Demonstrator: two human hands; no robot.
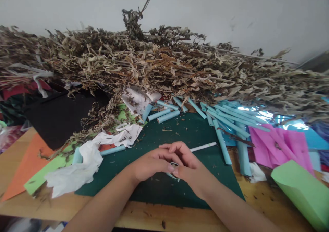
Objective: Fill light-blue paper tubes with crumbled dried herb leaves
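Note:
My left hand (156,161) and my right hand (190,166) meet over the dark green sheet (159,194). Between their thumbs and fingers is a small rolled paper tube (175,165), its round open end facing me with something dark inside. My fingers cover most of the tube, so its length is hidden. Just beyond my right hand lies a thin white stick (204,146). Several light blue paper rolls (168,116) rest on the sheet's far side.
Dried leafy stalks (159,64) are heaped along the wall. Crumpled white tissue (87,160) lies at left near a black board (69,115) and orange paper (28,166). More blue rolls (231,117), pink paper (277,146) and a green paper roll (303,190) are at right.

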